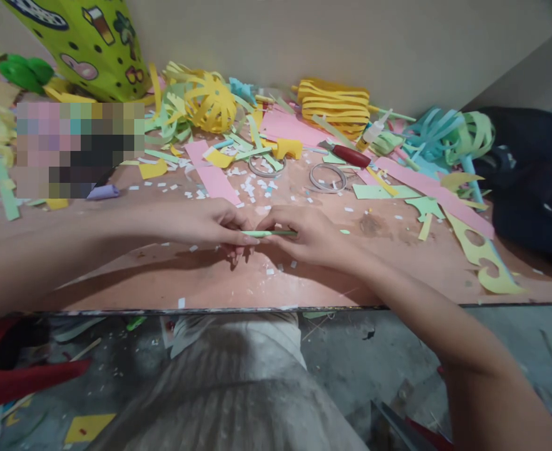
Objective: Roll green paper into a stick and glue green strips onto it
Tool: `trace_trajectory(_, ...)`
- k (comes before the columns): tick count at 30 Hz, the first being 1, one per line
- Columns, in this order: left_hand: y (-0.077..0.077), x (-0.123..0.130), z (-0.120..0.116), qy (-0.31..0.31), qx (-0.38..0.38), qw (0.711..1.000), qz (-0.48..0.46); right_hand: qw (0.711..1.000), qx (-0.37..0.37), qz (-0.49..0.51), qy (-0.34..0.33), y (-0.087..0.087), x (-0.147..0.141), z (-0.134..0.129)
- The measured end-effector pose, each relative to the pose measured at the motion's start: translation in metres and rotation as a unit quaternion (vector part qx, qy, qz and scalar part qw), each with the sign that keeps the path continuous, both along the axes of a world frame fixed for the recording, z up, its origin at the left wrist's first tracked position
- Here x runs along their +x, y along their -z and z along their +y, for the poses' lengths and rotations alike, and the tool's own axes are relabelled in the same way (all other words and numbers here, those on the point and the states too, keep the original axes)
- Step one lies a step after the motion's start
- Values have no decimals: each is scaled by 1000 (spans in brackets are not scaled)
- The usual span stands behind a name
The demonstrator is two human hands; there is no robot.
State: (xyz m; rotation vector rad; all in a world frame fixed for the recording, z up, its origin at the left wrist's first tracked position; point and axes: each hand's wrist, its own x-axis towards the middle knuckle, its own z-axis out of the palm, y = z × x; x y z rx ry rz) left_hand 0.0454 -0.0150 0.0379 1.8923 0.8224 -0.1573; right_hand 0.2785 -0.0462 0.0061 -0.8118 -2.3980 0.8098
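A thin green paper roll (pixel 276 233) lies level between my two hands, above the front part of the brown table (pixel 210 285). My left hand (pixel 226 225) pinches its left end between thumb and fingers. Around its right part close the fingers of my right hand (pixel 304 232). The fingertips of both hands nearly meet at the middle of the roll. Small white paper bits are scattered beneath and behind the hands. Just beyond them lies a pink paper strip (pixel 213 172).
Behind are a red-handled tool (pixel 351 155), a wire coil (pixel 327 177), a glue bottle (pixel 373 131), a yellow strip bundle (pixel 335 106) and a yellow paper ball (pixel 210 101). A green patterned bag (pixel 92 50) stands back left; dark cloth (pixel 539 181) lies right.
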Motion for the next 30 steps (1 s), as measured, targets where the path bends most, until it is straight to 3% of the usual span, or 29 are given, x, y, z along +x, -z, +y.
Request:
trace_trajectory(10, -3, -1, 3, -51, -106, 993, -27, 988, 151, -31, 30, 8, -1, 2)
trace_trajectory(16, 9, 0, 2, -72, -144, 986, -53, 986, 141, -77, 52, 8, 0, 3)
trace_trajectory(22, 10, 4, 0, -70, -122, 990, -23, 975, 193, -88, 59, 12, 3, 3)
trace_trajectory(30, -1, 4, -2, -63, -57, 996, -7, 967, 169, -183, 55, 6, 0, 1)
